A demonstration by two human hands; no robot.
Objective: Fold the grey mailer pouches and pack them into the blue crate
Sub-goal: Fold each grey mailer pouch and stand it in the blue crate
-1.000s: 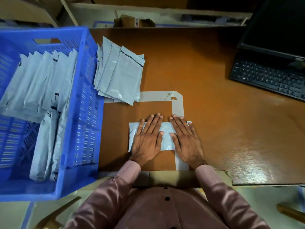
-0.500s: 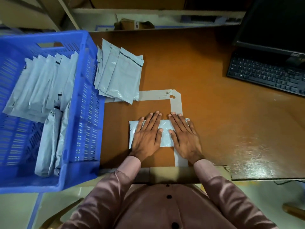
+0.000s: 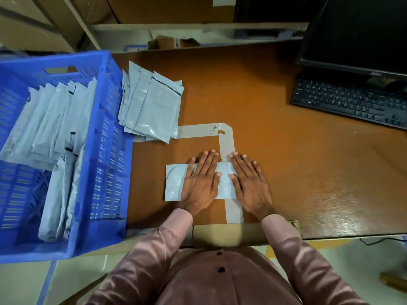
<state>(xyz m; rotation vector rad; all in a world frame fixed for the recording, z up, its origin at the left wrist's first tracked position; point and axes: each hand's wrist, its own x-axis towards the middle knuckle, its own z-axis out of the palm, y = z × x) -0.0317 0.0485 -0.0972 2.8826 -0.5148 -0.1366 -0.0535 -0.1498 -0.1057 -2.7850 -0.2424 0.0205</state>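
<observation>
A folded grey mailer pouch (image 3: 174,183) lies flat on the brown table near its front edge. My left hand (image 3: 201,181) presses down on its middle with straight fingers. Beside it, my right hand (image 3: 250,183) lies flat over the pouch's right end. A loose stack of unfolded grey pouches (image 3: 152,106) rests on the table behind, next to the blue crate (image 3: 110,150) at the left. Inside the crate several folded pouches (image 3: 50,128) stand in rows.
Grey tape (image 3: 226,139) marks a corner outline on the table around the work spot. A black keyboard (image 3: 350,102) and monitor (image 3: 356,31) stand at the back right. Shelving and cardboard boxes run along the back.
Both hands stay flat on the pouch; they have slid slightly away from me. The camera view has shifted a little.
</observation>
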